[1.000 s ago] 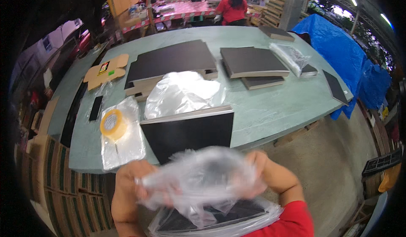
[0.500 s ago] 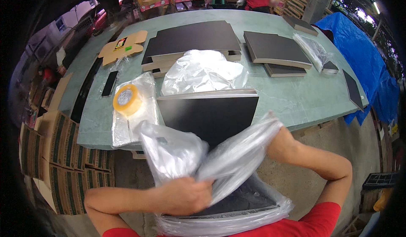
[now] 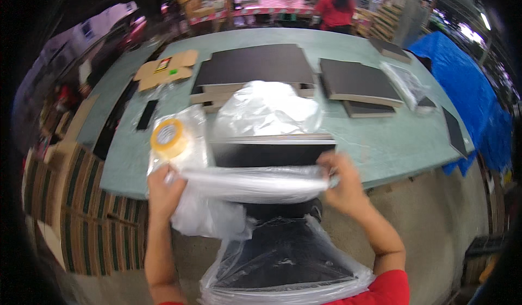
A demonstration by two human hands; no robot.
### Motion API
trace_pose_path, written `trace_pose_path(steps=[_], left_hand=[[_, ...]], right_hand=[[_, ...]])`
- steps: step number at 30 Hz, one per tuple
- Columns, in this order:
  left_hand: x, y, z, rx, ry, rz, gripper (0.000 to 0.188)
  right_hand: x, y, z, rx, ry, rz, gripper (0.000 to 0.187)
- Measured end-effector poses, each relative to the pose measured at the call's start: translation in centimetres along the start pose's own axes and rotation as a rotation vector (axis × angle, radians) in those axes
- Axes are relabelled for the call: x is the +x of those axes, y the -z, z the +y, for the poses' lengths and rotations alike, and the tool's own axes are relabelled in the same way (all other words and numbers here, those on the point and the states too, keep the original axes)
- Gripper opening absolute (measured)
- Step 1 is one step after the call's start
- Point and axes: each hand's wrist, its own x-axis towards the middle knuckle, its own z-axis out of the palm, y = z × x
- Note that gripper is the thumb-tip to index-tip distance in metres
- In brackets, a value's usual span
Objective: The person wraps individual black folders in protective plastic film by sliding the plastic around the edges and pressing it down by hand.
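Note:
Between my two hands a band of transparent plastic film (image 3: 255, 184) is pulled taut across a stack of black boards (image 3: 272, 154) leaning at the table's near edge. My left hand (image 3: 166, 191) pinches the film's left end, beside the roll of tape. At the right end, my right hand (image 3: 345, 185) grips it with bent fingers. A loose, crumpled part of the film hangs below, right of my left wrist. Close to my body, more transparent plastic (image 3: 288, 297) surrounds a black surface (image 3: 283, 250).
A yellowish tape roll (image 3: 167, 138) rests on flat plastic bags (image 3: 194, 123) at the left of the green table (image 3: 375, 153). Crumpled plastic (image 3: 269, 109) and stacked black boards (image 3: 255, 66) lie beyond. Cardboard bundles (image 3: 81, 212) stand at left. A person (image 3: 336, 8) is far off.
Both hands have moved: the left up and leftward from low centre, the right slightly down and left. The bunched film is now stretched level between them. The view has tilted up slightly.

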Motion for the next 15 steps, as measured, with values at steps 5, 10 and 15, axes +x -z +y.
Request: trace_pose_path(steps=[5,10,15], left_hand=[[2.0,-3.1,-0.6,0.366,-0.378,0.126,0.052],[0.7,-3.4,1.5,0.566,-0.390,-0.099,0.070],[-1.0,-1.5,1.0,0.190,-0.529,-0.106,0.052]], right_hand=[[1.5,-0.3,0.2,-0.366,0.149,0.187,0.061],[0.3,0.7,1.4,-0.461,0.120,0.057,0.066],[-2.8,3.8,1.4,0.004,0.038,0.016,0.053]])
